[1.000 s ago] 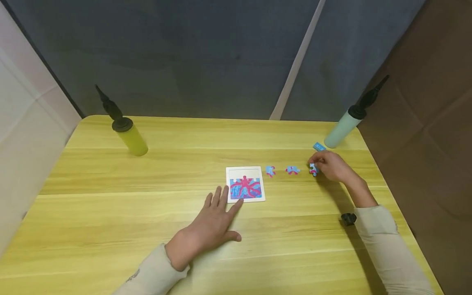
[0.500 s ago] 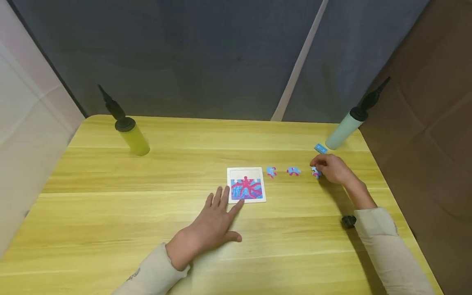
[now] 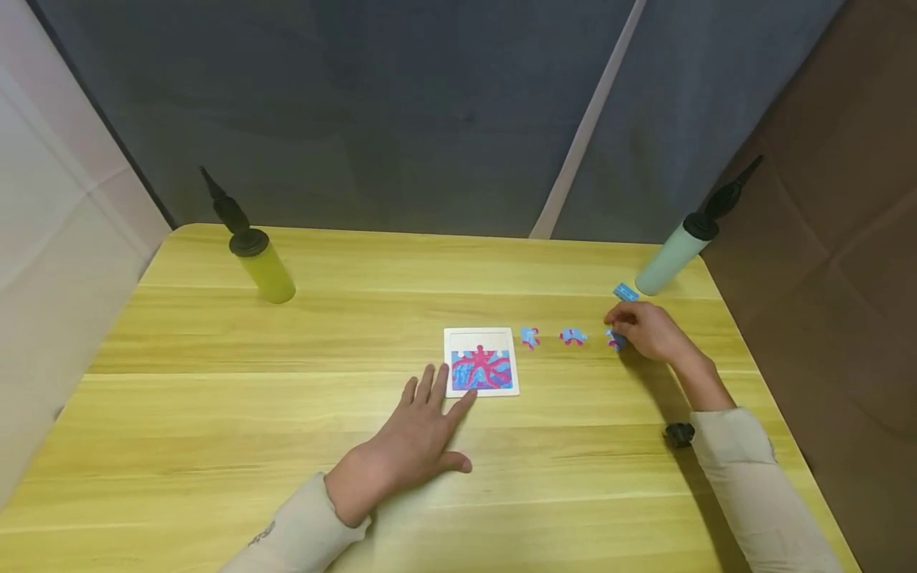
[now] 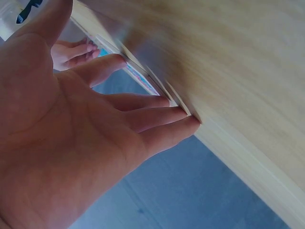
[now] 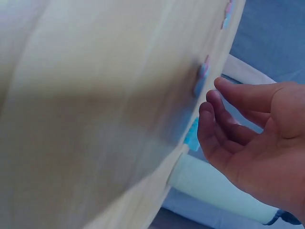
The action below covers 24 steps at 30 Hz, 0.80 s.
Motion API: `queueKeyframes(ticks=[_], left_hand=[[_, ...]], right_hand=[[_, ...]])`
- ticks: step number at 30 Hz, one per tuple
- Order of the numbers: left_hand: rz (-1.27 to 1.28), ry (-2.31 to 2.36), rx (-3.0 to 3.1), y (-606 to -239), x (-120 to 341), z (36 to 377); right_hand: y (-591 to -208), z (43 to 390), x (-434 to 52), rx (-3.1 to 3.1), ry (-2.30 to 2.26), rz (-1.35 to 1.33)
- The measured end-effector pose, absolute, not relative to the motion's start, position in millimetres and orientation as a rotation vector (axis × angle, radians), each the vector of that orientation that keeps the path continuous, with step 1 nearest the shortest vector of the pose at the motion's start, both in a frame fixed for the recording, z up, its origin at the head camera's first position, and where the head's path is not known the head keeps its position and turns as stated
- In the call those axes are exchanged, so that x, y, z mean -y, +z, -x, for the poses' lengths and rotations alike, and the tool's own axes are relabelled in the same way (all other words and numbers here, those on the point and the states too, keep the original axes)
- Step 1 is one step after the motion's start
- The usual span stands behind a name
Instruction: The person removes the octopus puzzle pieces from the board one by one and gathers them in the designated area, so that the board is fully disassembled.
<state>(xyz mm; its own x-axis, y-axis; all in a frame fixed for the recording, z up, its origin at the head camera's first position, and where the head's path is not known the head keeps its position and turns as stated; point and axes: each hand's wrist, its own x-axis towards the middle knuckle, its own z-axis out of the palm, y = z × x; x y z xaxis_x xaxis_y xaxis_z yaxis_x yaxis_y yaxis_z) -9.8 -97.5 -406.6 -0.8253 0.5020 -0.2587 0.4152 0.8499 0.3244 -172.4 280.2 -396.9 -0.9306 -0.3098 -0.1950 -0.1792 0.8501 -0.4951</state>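
Note:
My left hand lies flat with fingers spread, fingertips at the left and lower edge of a white puzzle tray. A pink octopus picture fills the tray's lower part; bare white shows above. My right hand hovers at the right, fingers loosely curled, over a blue-and-pink jigsaw piece. In the right wrist view nothing sits between the fingertips, and that jigsaw piece is on the table just past them. Two more pieces, a left one and a middle one, lie between tray and hand.
A small blue block lies behind my right hand, beside a pale green hand pump. A yellow hand pump stands at the back left. The wooden table ends at a dark curtain.
My right fingers have let go of the jigsaw piece, which shows slightly lower beneath them. The left hand stays in place, and the head view has shifted a little.

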Motion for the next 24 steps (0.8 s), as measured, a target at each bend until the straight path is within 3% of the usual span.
queueKeyframes(ticks=[24], left_hand=[[-0.693, 0.352, -2.693, -404, 97, 10]], right_hand=[[-373, 169, -224, -2.667, -0.914, 0.622]])
